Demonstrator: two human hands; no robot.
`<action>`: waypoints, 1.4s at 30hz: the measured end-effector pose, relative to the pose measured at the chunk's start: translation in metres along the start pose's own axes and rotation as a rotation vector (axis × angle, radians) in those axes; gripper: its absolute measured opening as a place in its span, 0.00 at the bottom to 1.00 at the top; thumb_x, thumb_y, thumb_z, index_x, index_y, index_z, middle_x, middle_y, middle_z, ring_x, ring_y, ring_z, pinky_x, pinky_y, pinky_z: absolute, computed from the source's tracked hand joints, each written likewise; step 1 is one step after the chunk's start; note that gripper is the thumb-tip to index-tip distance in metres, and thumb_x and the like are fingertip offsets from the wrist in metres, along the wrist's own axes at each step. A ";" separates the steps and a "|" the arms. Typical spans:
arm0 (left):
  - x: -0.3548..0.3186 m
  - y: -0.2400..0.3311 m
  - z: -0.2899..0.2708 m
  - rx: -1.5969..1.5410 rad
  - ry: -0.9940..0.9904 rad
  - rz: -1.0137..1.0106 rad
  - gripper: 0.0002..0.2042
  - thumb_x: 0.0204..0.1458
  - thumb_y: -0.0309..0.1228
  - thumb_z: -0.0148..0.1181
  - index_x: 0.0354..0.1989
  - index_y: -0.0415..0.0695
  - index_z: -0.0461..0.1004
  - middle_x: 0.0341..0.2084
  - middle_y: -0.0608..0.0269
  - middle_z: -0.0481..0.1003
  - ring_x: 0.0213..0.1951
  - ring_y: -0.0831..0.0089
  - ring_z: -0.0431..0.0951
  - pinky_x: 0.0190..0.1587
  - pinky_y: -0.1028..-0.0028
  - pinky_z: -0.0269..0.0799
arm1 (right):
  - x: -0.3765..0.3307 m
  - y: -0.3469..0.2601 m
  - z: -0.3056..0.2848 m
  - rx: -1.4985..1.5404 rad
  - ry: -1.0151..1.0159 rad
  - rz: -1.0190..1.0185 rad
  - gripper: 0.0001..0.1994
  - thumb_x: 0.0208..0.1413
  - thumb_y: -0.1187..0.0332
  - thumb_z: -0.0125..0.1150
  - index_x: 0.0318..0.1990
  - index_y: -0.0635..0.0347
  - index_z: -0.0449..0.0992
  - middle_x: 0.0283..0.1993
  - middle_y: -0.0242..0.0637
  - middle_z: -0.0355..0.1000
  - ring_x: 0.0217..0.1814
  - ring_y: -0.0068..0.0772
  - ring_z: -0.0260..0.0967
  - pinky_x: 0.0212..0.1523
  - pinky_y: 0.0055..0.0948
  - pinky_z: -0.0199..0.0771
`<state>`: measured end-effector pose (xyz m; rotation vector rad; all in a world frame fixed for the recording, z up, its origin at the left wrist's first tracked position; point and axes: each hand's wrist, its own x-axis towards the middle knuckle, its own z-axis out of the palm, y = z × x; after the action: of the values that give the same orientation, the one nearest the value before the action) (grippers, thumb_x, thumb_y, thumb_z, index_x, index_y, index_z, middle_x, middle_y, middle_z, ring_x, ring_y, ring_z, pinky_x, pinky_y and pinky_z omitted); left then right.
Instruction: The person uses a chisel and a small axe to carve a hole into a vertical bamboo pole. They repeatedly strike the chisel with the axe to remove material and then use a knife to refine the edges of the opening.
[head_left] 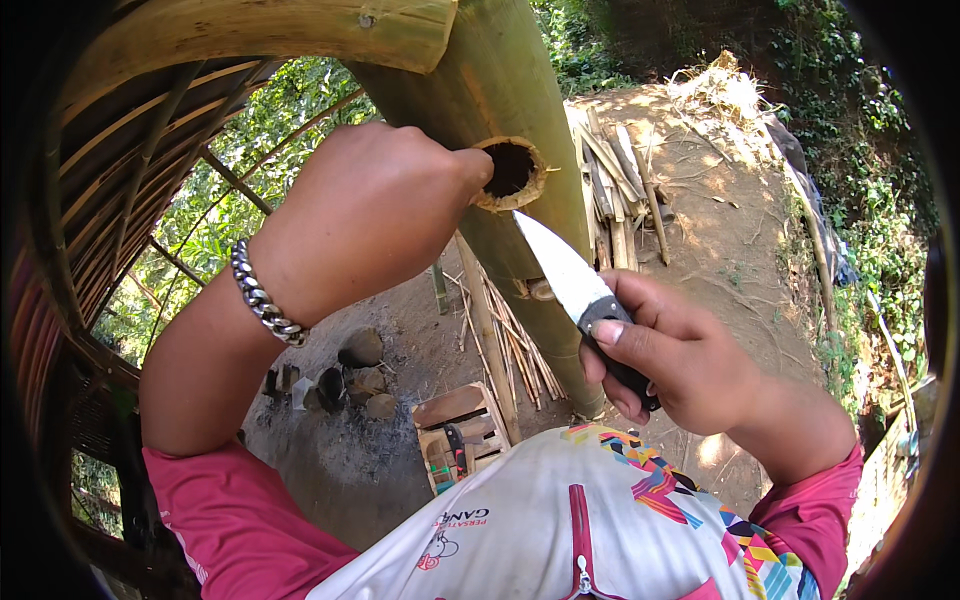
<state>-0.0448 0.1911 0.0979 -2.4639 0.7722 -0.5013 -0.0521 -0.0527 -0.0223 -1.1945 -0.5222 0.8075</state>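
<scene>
A thick green bamboo pole [450, 95] stands tilted in front of me, with a round hole [512, 172] cut in its side. The hole's pale rim is rough, with loose fibres. My left hand [375, 205] is curled closed against the hole's left edge, one fingertip at the rim. Its other fingers are hidden behind the hand, so anything in them cannot be seen. In my right hand [680, 345] is a knife [565, 265] with a black handle, my thumb on the handle's top. The bare blade points up and left, its tip just below the hole.
A bamboo beam [270, 35] crosses the top left. Split wood [625, 185] lies piled beyond the pole on bare ground. Below are thin sticks [510, 340], a wooden crate [460, 425] with a dark-handled tool, and blackened stones [350, 380]. A slatted roof [130, 140] rises at left.
</scene>
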 end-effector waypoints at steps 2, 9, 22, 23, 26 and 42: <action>-0.002 0.000 0.002 0.007 -0.001 -0.027 0.03 0.52 0.32 0.63 0.32 0.50 0.79 0.18 0.57 0.76 0.23 0.55 0.79 0.25 0.60 0.73 | 0.008 -0.009 0.001 -0.026 0.015 -0.009 0.10 0.70 0.64 0.46 0.50 0.61 0.66 0.32 0.31 0.70 0.21 0.18 0.65 0.21 0.22 0.66; -0.001 -0.005 0.000 0.026 0.044 0.059 0.03 0.49 0.32 0.66 0.32 0.49 0.80 0.18 0.59 0.76 0.22 0.59 0.78 0.25 0.63 0.72 | 0.032 -0.033 0.002 -0.194 0.086 0.099 0.13 0.71 0.60 0.45 0.37 0.59 0.65 0.25 0.30 0.66 0.18 0.21 0.65 0.19 0.26 0.68; -0.009 -0.025 0.026 -0.114 0.280 0.219 0.07 0.46 0.28 0.68 0.35 0.48 0.82 0.16 0.63 0.73 0.19 0.63 0.74 0.23 0.66 0.70 | 0.039 -0.052 -0.001 -0.276 0.055 0.209 0.14 0.72 0.59 0.44 0.36 0.58 0.65 0.23 0.28 0.65 0.17 0.20 0.63 0.19 0.25 0.64; -0.009 -0.027 0.027 -0.114 0.294 0.232 0.07 0.45 0.28 0.68 0.35 0.49 0.82 0.16 0.63 0.73 0.19 0.63 0.74 0.23 0.66 0.69 | 0.038 -0.054 -0.001 -0.290 0.058 0.218 0.14 0.72 0.59 0.44 0.36 0.58 0.65 0.23 0.28 0.65 0.17 0.20 0.62 0.19 0.25 0.64; -0.008 -0.030 0.029 -0.118 0.326 0.276 0.08 0.45 0.27 0.68 0.35 0.49 0.82 0.15 0.65 0.71 0.19 0.65 0.73 0.23 0.67 0.69 | 0.038 -0.056 -0.001 -0.280 0.057 0.217 0.14 0.72 0.59 0.43 0.36 0.58 0.65 0.24 0.28 0.65 0.17 0.20 0.62 0.19 0.24 0.63; -0.006 -0.048 0.051 -0.207 0.508 0.454 0.13 0.34 0.25 0.66 0.34 0.44 0.81 0.16 0.70 0.70 0.20 0.71 0.73 0.25 0.71 0.70 | 0.046 -0.064 -0.010 -0.266 0.030 0.293 0.12 0.73 0.60 0.43 0.39 0.58 0.65 0.25 0.28 0.66 0.18 0.19 0.63 0.19 0.22 0.63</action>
<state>-0.0045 0.2470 0.0827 -2.2443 1.6094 -0.9180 0.0008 -0.0322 0.0335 -1.5508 -0.4445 0.9877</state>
